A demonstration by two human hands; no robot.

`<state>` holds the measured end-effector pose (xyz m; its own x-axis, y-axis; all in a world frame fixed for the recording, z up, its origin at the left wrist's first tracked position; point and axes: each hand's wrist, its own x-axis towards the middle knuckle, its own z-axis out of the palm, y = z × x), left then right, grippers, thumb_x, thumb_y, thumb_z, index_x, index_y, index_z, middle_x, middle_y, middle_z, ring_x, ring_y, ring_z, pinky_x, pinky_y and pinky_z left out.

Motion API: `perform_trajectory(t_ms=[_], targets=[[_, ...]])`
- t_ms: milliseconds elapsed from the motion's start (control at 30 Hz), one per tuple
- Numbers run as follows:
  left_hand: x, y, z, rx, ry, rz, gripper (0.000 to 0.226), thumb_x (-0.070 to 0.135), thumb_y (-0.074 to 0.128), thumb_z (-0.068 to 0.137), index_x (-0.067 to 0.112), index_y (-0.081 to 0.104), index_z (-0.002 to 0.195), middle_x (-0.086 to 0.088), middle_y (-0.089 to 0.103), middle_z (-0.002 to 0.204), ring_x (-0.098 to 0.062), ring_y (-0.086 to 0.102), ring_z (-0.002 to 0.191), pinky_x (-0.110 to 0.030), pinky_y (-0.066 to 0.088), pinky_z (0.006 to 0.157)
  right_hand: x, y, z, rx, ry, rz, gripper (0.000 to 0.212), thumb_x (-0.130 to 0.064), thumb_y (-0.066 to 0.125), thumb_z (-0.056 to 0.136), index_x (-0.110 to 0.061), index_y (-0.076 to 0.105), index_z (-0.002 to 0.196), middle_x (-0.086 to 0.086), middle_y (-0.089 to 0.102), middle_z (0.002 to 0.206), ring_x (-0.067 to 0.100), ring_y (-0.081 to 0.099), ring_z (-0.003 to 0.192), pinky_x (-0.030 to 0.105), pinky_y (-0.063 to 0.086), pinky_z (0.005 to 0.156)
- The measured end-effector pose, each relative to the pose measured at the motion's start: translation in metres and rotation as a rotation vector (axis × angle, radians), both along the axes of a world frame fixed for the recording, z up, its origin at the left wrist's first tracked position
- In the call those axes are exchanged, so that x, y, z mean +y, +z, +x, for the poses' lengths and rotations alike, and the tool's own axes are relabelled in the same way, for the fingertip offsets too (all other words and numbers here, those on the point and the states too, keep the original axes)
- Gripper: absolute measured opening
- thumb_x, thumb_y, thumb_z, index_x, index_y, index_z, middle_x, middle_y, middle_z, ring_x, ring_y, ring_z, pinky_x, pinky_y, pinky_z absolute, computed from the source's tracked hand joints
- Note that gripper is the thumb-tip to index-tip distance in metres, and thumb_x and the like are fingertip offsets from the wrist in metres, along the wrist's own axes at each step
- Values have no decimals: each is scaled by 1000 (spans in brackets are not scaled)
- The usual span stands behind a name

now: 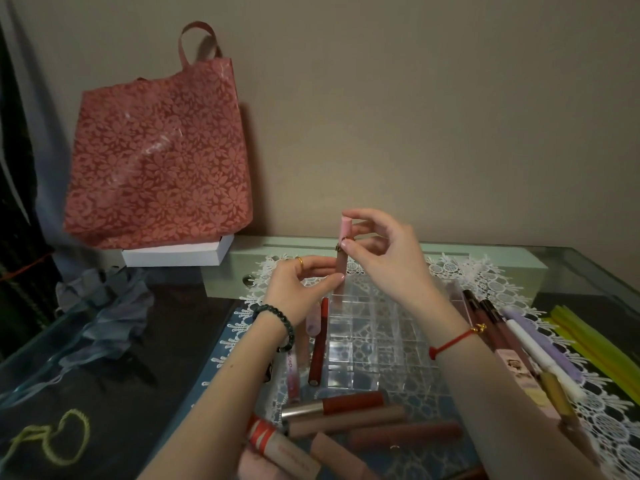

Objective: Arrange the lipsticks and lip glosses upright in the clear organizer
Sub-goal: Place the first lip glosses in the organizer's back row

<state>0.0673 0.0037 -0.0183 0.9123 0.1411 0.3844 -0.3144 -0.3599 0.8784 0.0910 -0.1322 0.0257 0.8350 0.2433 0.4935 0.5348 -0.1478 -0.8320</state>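
Above the clear gridded organizer (377, 327), both hands' grip pinches a slim pink tube (344, 245).

A dusty red bag (159, 161) with a paler pink flower pattern stands far left on a white box (180, 256), against a beige wall (415, 116). The raised lip gloss (341, 261) has a pale pink cap and a rosy brown tube. The clear organizer (381, 327) lies on a white lace mat (485, 282). A dark red tube (318, 344) lies to its left, and a lilac tube (540, 339) and a white tube (540, 355) to its right. Near tubes are brick red with silver (353, 401) and tan (346, 424). A dark green bead bracelet (277, 323) circles the left wrist and a red string (450, 341) the right. Yellow strips (588, 337) lie far right, and a yellow-green cord (52, 441) near left.
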Motion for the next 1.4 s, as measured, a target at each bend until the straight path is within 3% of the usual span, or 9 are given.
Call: perform_trajectory(t_ms=[267,500,600,967,1267,1400], targets=[[3,-2,3,7,-9,2,22,16,74,71,36,65,73,23,68,66,5,65,77,-38,46,96,2,-2,3,-3,22,21,34,-4,65,79,-33,60,97,-1,62,91,-1,61,63,21,53,72],[2,-1,4,4,-58,-7,20,11,73,71,30,66,76,20,67,64,7,64,71,-12,48,78,-4,-2,1,-4,23,9,33,-5,65,79,-30,60,101,-3,61,90,-4,59,59,20,53,72],[3,-1,4,-12,-65,-5,21,10,72,72,29,65,76,18,67,67,8,63,71,-7,48,74,-4,-2,0,12,31,-6,38,-4,66,78,-30,59,104,-1,62,94,3,64,67,21,53,73],[7,-1,4,-20,-100,-1,23,7,71,72,28,65,77,18,68,70,4,65,75,-14,50,79,-2,-4,-2,-4,55,-77,47,-2,66,76,-34,54,109,-9,60,87,18,66,78,32,55,78],[3,1,2,-19,-106,10,19,8,69,76,26,66,80,17,68,72,5,64,74,-11,49,80,-2,-5,0,-10,50,-92,47,0,66,75,-37,52,102,-11,57,84,9,62,70,20,52,67],[4,0,3,-9,-100,23,18,9,69,76,27,66,80,18,68,69,5,64,75,-13,48,83,-2,-5,1,8,61,-90,46,0,65,76,-35,54,103,-6,60,83,11,64,68,20,53,64]])
